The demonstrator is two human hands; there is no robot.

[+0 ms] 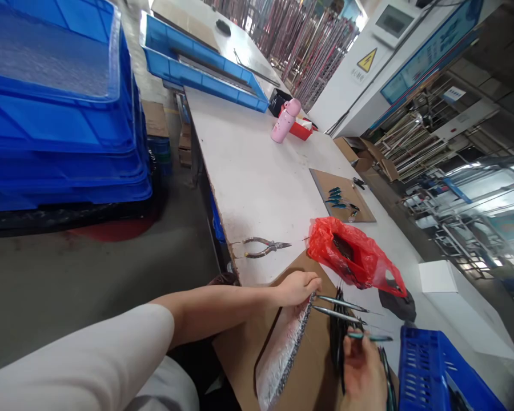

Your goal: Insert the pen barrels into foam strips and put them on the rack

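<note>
My left hand (pixel 297 288) is closed on the far end of a long whitish strip (pixel 285 348) with a dark, speckled edge. Two slim silvery-teal lure-shaped pieces (pixel 340 315) stick out from that edge beside my left fingers, thin wires at their tips. Between the fingers of my right hand (pixel 364 371) is another slim teal lure-shaped piece (pixel 379 337), lying roughly level. Beneath and beside the right hand lie several dark slender pieces (pixel 337 337) on a brown cardboard sheet (pixel 244 354).
Pliers (pixel 268 247) lie left of a red plastic bag (pixel 351 251). A blue basket (pixel 422 371) stands at right, near a white box (pixel 462 302). Farther back are a cardboard piece (pixel 325 177) with teal pieces and a pink bottle (pixel 285 121). Blue crates (pixel 64 125) stack at left.
</note>
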